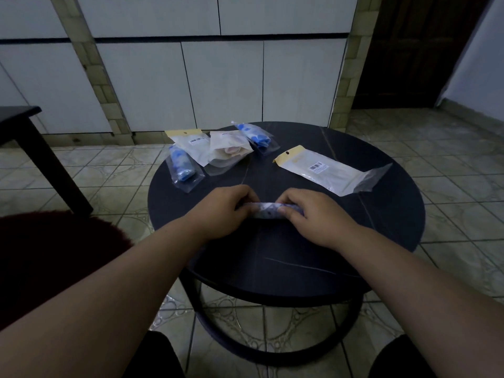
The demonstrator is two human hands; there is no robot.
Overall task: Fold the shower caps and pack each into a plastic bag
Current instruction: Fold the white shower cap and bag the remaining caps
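Both hands, left (226,211) and right (313,216), curl their fingers round a rolled patterned cap (268,211) on the round table (286,268). Beyond, an empty bag (331,170) bears an unreadable barcode label; farther, packed bags (218,151).

I observe a round dark table (381,214) with faint pale veining on its top and a curved black ring base below, standing on a tiled floor (450,165) of pale patterned squares. Behind it I note a wall of large white panels (223,83) divided by tan brick-like strips, with a dark wooden door (409,50) at the far right. At the left edge I record a dark table corner with one leg (41,148), and nearer to me a dark red fuzzy cushion (54,255).
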